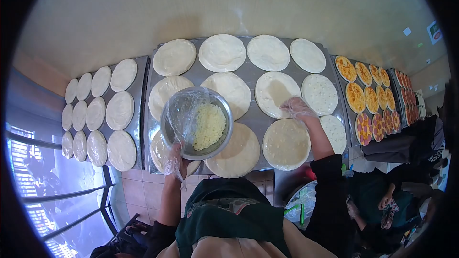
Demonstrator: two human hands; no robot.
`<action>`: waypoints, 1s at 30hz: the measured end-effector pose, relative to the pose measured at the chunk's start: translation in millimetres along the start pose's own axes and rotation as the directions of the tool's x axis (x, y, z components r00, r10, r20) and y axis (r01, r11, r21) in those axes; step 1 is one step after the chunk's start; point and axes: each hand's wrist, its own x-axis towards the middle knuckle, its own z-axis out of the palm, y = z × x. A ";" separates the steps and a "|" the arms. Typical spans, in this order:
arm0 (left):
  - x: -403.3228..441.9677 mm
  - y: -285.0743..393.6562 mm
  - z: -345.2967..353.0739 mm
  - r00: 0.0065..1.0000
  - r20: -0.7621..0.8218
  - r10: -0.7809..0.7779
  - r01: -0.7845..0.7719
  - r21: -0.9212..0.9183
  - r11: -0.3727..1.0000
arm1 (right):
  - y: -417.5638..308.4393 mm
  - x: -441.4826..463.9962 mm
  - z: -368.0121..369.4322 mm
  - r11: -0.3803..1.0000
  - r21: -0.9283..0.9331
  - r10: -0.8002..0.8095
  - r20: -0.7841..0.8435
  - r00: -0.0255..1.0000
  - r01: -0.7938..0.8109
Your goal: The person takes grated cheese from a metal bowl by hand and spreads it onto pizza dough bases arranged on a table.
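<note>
My left hand (177, 161), in a clear plastic glove, grips the near rim of a metal bowl (230, 114). White grated cheese (209, 126) fills the bowl's right part, and clear plastic film (184, 114) lies over its left part. The bowl hangs above round dough bases (233, 150) on a large metal tray (201, 74). My right hand (297, 108), gloved too, is over the right edge of a dough base (273, 91) in the middle row. Its fingers are bent together, and what they hold, if anything, is too small to name.
On the left another tray (139, 114) bears more dough bases. Trays with topped pizzas (355, 97) stand on the right. At the lower right are a co-worker's hands (386, 203) and a round container (306, 200) with green-handled tools.
</note>
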 end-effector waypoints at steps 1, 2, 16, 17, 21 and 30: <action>0.8 -0.9 0.5 1.000 0.001 -0.002 0.002 0.002 1.000 | 3.4 -1.7 -2.0 0.998 0.053 0.024 0.004 1.000 -0.024; 1.6 -2.8 1.1 1.000 0.013 -0.001 0.001 0.003 1.000 | 7.0 -2.9 -3.7 0.998 0.054 0.026 0.003 1.000 -0.026; 4.2 -4.2 29.3 1.000 0.017 -0.010 0.011 -0.025 1.000 | 29.5 4.5 -26.0 0.770 0.551 0.359 0.042 0.932 -0.321; 4.6 -5.2 29.9 1.000 0.013 -0.005 0.005 -0.020 1.000 | 37.8 6.6 -21.9 0.769 0.552 0.359 0.043 0.932 -0.322; 4.8 -5.8 32.5 1.000 -0.001 0.020 -0.020 -0.019 1.000 | 55.5 14.5 -20.4 0.991 0.132 0.012 -0.196 0.980 0.014; 3.6 -3.6 36.0 0.999 -0.032 0.009 -0.011 -0.055 0.998 | 71.3 36.3 -28.2 0.990 -0.052 0.122 -0.093 0.988 -0.128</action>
